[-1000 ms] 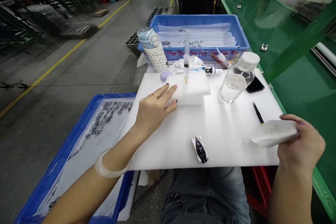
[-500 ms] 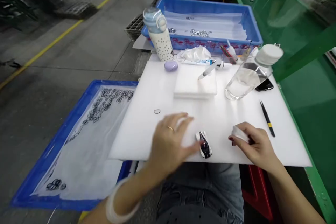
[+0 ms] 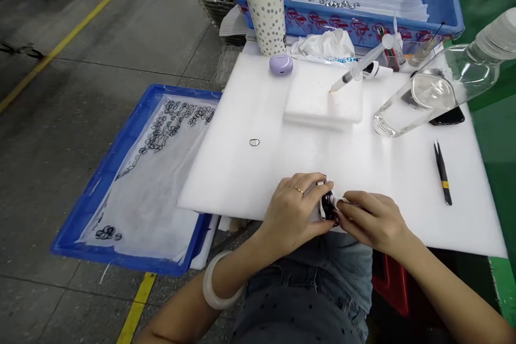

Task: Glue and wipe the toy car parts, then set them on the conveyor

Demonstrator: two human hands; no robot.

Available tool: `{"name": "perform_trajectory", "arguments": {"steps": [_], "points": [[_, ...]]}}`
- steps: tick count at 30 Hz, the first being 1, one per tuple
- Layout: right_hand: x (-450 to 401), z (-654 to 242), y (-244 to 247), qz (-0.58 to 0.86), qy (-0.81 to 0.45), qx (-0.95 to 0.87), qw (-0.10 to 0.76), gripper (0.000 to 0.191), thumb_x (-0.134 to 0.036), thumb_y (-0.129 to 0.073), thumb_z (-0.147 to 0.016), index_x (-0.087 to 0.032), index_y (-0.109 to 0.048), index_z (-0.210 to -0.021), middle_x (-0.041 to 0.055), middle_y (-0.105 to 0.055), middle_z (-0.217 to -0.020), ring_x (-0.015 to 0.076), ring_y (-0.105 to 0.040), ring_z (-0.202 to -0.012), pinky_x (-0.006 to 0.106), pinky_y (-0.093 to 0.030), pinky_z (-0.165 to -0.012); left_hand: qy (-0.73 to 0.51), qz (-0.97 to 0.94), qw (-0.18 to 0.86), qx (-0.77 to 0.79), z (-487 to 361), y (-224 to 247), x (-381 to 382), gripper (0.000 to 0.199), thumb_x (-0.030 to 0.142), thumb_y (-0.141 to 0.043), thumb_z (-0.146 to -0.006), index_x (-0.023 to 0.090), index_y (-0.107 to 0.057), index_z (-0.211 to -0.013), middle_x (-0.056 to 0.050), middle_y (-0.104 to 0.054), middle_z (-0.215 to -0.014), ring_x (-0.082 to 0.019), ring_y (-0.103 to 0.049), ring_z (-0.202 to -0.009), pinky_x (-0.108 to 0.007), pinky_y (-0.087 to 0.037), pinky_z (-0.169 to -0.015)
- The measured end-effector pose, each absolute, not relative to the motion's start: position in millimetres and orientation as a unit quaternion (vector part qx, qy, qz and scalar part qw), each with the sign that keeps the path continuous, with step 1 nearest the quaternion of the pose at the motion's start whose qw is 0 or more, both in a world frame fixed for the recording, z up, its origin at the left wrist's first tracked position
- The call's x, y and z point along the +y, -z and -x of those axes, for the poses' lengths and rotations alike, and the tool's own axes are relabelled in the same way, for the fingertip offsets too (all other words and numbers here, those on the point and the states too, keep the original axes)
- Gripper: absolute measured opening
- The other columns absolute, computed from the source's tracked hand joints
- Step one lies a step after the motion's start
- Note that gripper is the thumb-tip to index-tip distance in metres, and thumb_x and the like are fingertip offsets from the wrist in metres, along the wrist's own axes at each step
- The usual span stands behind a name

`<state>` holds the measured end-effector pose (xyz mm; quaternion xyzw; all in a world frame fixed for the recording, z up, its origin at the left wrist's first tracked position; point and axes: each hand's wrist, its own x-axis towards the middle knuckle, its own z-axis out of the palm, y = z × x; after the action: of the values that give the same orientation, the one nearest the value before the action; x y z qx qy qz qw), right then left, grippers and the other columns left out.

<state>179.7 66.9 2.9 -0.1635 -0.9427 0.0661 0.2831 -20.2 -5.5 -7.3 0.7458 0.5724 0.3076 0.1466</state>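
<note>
At the front edge of the white foam board (image 3: 226, 183), my left hand (image 3: 292, 212) grips a small black-and-white model car (image 3: 327, 206) between thumb and fingers. My right hand (image 3: 374, 220) pinches a white cloth (image 3: 338, 200) and presses it against the car's right side. Fingers cover much of the car. Farther left on the board lies a thin black ring (image 3: 250, 143), apart from both hands. Black tweezers (image 3: 442, 174) with a yellow band rest to the right.
A syringe (image 3: 358, 69) leans over a white foam block (image 3: 318, 99). Behind stand a dotted bottle (image 3: 266, 19), a purple case (image 3: 281, 65) and a blue bin (image 3: 298, 20). A tilted clear bottle (image 3: 427, 91) is at right. Black rings fill part of a blue tray (image 3: 116, 145) at left.
My left hand has moved from hovering beside the car to gripping it. My right hand has brought the cloth leftward onto the car. The camera view has shifted.
</note>
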Motion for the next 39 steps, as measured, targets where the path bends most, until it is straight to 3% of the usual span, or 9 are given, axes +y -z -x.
{"name": "perform_trajectory", "arguments": {"steps": [4,7,10,14,17,20,28,35,39], "points": [[68,-210,-11,0.266,-0.103,-0.895,0.344,0.014,-0.008,-0.066,-0.086,-0.016,-0.071,-0.096,0.0064,-0.067,-0.089,0.0141,-0.065,-0.069,0.027,-0.052,-0.054,-0.309,-0.747,0.146,0.571,19,9,-6,0.058,0.037,-0.083,-0.074,0.016,-0.059,-0.123,-0.011,-0.066,-0.124,-0.028,-0.062,-0.110,-0.043,-0.048,-0.087],[75,-239,-26,0.396,-0.098,-0.784,0.467,0.029,-0.006,-0.072,-0.079,-0.026,-0.076,-0.100,0.0033,-0.068,-0.085,0.0195,-0.063,-0.068,0.034,-0.045,-0.052,-0.310,-0.745,0.146,0.572,18,9,-5,0.058,0.035,-0.085,-0.073,0.017,-0.060,-0.122,-0.011,-0.066,-0.124,-0.029,-0.062,-0.110,-0.043,-0.049,-0.086],[82,-252,-39,0.448,-0.072,-0.734,0.506,0.026,-0.009,-0.073,-0.080,-0.028,-0.078,-0.097,0.0018,-0.067,-0.076,0.0203,-0.059,-0.062,0.035,-0.037,-0.052,-0.316,-0.743,0.139,0.573,18,10,-6,0.059,0.035,-0.084,-0.073,0.017,-0.059,-0.123,-0.011,-0.066,-0.124,-0.029,-0.063,-0.109,-0.043,-0.050,-0.085],[79,-234,-36,0.386,-0.092,-0.793,0.462,0.025,-0.007,-0.072,-0.080,-0.025,-0.075,-0.098,0.0020,-0.069,-0.081,0.0152,-0.062,-0.064,0.028,-0.043,-0.049,-0.325,-0.743,0.127,0.570,17,12,-7,0.061,0.035,-0.086,-0.071,0.016,-0.060,-0.123,-0.011,-0.067,-0.122,-0.028,-0.064,-0.107,-0.042,-0.051,-0.083],[66,-206,-20,0.276,-0.127,-0.882,0.361,0.022,-0.007,-0.064,-0.087,-0.018,-0.069,-0.105,0.0071,-0.069,-0.094,0.0143,-0.067,-0.076,0.024,-0.055,-0.058,-0.332,-0.743,0.115,0.570,17,13,-7,0.062,0.036,-0.087,-0.070,0.015,-0.061,-0.122,-0.011,-0.068,-0.120,-0.028,-0.064,-0.106,-0.043,-0.051,-0.083],[53,-186,-4,0.235,-0.145,-0.908,0.316,0.019,-0.007,-0.059,-0.091,-0.013,-0.066,-0.108,0.0116,-0.066,-0.101,0.0146,-0.067,-0.084,0.025,-0.058,-0.066,-0.335,-0.740,0.108,0.573,16,13,-7,0.060,0.037,-0.086,-0.071,0.015,-0.062,-0.122,-0.010,-0.068,-0.120,-0.028,-0.065,-0.106,-0.043,-0.051,-0.082],[48,-185,0,0.212,-0.081,-0.929,0.292,0.010,-0.011,-0.061,-0.089,-0.012,-0.068,-0.097,0.0118,-0.063,-0.098,0.0158,-0.063,-0.075,0.029,-0.056,-0.059,-0.336,-0.735,0.107,0.579,15,13,-7,0.051,0.037,-0.081,-0.077,0.018,-0.063,-0.120,-0.009,-0.069,-0.121,-0.027,-0.065,-0.107,-0.043,-0.050,-0.083],[47,-184,-2,0.224,-0.075,-0.925,0.297,0.012,-0.010,-0.060,-0.089,-0.012,-0.069,-0.096,0.0130,-0.065,-0.098,0.0168,-0.064,-0.075,0.030,-0.057,-0.059,-0.339,-0.737,0.104,0.575,14,12,-7,0.056,0.035,-0.085,-0.072,0.016,-0.063,-0.120,-0.009,-0.070,-0.120,-0.028,-0.065,-0.106,-0.043,-0.050,-0.082],[55,-205,-13,0.285,-0.115,-0.876,0.372,0.024,-0.006,-0.063,-0.086,-0.019,-0.070,-0.105,0.0086,-0.067,-0.097,0.0147,-0.065,-0.073,0.024,-0.050,-0.052,-0.333,-0.737,0.110,0.578,15,14,-7,0.058,0.037,-0.086,-0.071,0.016,-0.063,-0.120,-0.009,-0.069,-0.120,-0.028,-0.065,-0.107,-0.043,-0.051,-0.084]]}}
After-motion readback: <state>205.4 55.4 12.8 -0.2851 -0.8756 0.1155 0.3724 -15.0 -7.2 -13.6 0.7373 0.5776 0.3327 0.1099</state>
